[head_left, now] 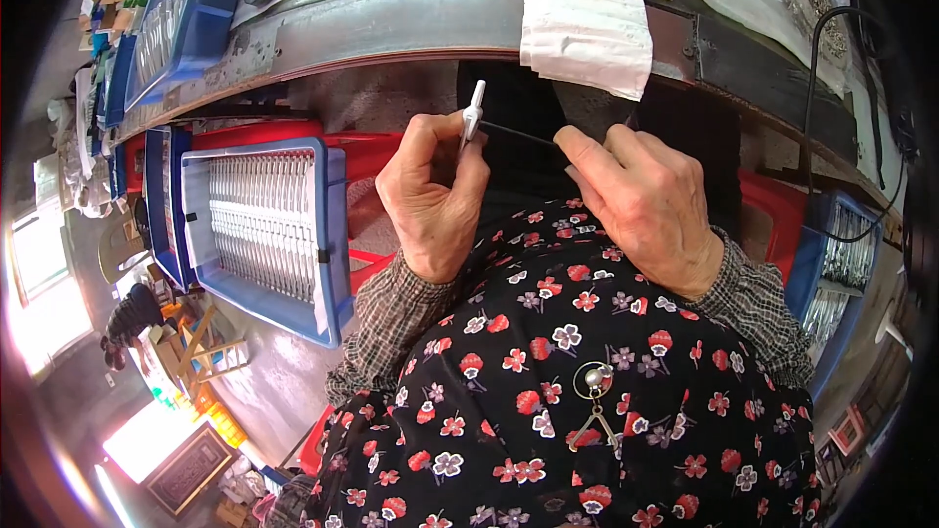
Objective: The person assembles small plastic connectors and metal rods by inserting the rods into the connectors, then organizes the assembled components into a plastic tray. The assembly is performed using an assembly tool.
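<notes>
Wire (thin, black) spans both hands' grips.

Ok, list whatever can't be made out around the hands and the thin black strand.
- Left hand, head view: its curled fingers hide the lower end of the white plastic piece.
- Right hand: fingertips cover the black strand where it ends, so its length is unclear.
- Blue tray: the rows of parts in it are too small to identify.
- Tray at right: cut off by the dark fisheye rim.
</notes>
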Demonstrator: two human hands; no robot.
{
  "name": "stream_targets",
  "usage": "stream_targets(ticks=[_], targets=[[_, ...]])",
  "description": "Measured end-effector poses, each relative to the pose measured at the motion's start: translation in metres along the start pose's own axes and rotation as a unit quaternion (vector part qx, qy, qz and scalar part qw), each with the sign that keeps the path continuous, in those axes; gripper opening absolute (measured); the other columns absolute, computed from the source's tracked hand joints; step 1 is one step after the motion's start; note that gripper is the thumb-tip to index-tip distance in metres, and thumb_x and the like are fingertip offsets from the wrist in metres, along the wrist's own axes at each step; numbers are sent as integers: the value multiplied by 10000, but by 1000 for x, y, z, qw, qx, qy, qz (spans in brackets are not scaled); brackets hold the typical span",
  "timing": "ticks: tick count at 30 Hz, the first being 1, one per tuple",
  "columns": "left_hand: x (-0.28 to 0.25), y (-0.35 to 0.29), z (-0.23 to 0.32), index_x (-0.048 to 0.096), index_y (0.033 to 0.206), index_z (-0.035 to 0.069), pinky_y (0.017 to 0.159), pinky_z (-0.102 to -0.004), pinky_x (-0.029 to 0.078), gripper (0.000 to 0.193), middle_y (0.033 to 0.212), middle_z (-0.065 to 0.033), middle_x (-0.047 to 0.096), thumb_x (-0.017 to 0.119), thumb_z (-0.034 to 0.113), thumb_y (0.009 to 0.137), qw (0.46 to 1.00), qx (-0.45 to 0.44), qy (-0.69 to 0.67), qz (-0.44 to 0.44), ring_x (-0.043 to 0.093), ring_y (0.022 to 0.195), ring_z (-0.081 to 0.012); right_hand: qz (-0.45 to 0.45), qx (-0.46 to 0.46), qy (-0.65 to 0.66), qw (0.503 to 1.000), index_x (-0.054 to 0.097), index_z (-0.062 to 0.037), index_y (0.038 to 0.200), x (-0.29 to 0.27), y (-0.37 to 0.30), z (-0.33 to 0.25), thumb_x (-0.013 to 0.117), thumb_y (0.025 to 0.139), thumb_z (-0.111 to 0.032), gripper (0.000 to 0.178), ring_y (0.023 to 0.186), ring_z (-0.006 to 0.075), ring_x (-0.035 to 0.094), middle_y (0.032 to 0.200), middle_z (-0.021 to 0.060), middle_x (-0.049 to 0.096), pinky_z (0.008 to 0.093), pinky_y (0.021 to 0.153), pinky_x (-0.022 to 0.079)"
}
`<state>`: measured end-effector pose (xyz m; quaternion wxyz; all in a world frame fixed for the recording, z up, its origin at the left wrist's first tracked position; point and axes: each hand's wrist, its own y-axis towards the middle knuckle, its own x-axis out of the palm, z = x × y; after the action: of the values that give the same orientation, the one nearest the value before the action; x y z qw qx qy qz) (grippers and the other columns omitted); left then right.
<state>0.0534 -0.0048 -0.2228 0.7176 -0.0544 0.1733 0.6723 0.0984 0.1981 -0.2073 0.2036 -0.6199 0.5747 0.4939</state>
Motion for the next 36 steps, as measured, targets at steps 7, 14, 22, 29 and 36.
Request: stream_targets(ticks=[7,14,22,29,36], targets=[[-5,0,-7,609,914,-27,590,-208,449,142,720,-30,617,599,-97,792,999,12,29,-19,537,633,-42,-56,28,32,998,600,-43,934,2,0,-9,631,827,-93,123,601,296,632,672,106,547,411,509,497],[-9,-6,-10,600,896,-32,598,-216,457,119,725,-41,616,595,-87,791,999,7,37,-19,547,642,-58,-97,68,144,982,563,-39,882,7,3,-5,620,867,-126,105,609,357,643,632,141,616,449,534,492],[-7,-5,-23,604,902,-18,576,-245,450,136,693,-73,577,603,-86,784,997,22,68,-16,543,605,-91,-192,152,294,924,603,-8,919,9,14,5,573,926,-151,147,609,383,597,664,177,601,419,562,460],[-14,-1,-18,628,984,-18,575,-269,452,183,724,-93,576,628,-80,812,995,49,78,-26,555,605,-143,-173,146,340,913,618,-4,956,15,15,8,583,899,-179,187,624,348,643,671,167,629,411,599,476],[-33,-1,-21,687,1016,-3,628,-279,493,226,845,-93,625,669,-75,802,986,76,148,-21,628,704,-175,-156,134,312,927,605,2,1031,20,5,10,621,892,-118,185,704,332,653,784,173,645,367,647,490]])
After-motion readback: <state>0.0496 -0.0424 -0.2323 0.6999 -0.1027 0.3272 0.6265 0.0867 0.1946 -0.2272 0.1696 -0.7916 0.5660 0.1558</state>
